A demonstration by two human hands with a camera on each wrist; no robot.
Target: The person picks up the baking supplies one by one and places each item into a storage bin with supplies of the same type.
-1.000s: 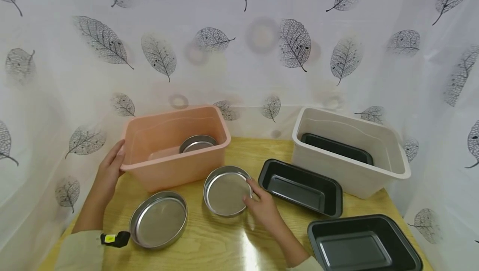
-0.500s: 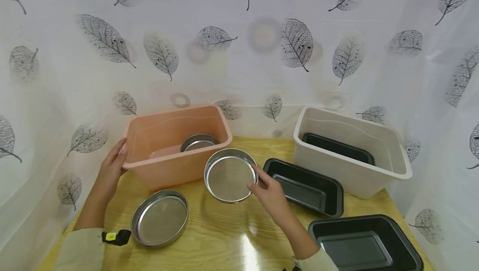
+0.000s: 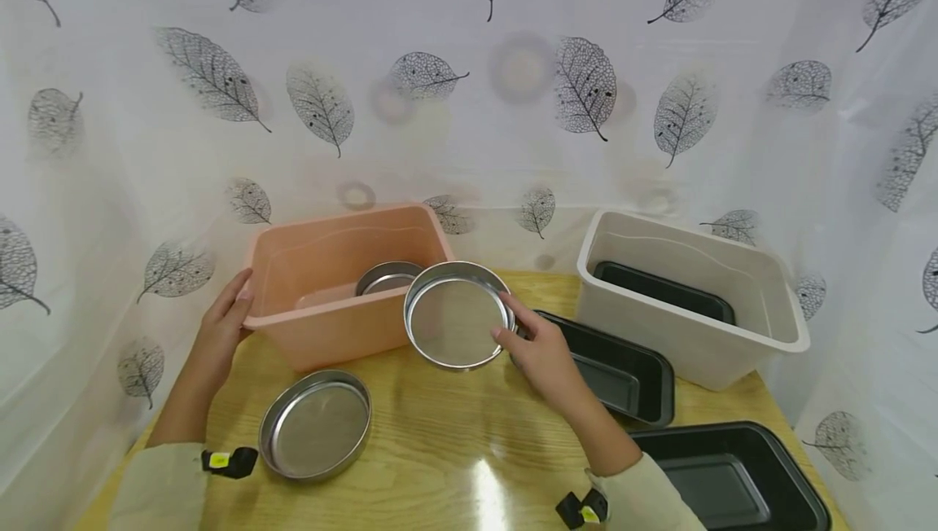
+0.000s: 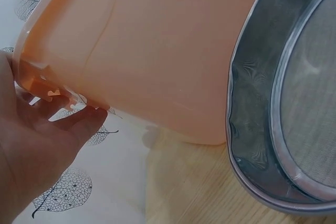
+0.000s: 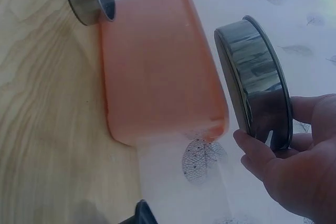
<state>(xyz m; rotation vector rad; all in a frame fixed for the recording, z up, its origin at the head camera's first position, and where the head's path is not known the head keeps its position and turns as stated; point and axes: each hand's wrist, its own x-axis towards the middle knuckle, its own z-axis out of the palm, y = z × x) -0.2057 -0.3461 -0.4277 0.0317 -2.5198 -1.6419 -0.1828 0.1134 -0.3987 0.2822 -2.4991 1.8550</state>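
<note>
My right hand (image 3: 545,356) pinches the right rim of a round steel sieve (image 3: 458,323), raised above the table and overlapping the front right corner of the pink plastic bin (image 3: 333,335) in the head view. The right wrist view shows the held sieve side-on, with thumb and fingers on either side of its wall. At the bin's left end my left hand (image 3: 222,327) grips the rim, its fingers (image 4: 86,124) tucked under the edge. Inside the bin lies another sieve (image 3: 383,278), partly hidden by the front wall. A third sieve (image 3: 317,427) rests on the table before it.
A white plastic bin (image 3: 659,340) stands at the back right with a black pan (image 3: 663,292) inside. In front of it are a black loaf pan (image 3: 623,380) and a larger black baking pan (image 3: 721,478). A leaf-printed curtain (image 3: 469,140) surrounds the wooden table (image 3: 432,449).
My right hand has lifted the sieve off the table and moved it up toward the pink bin's front right corner. The left hand has kept its grip on the rim.
</note>
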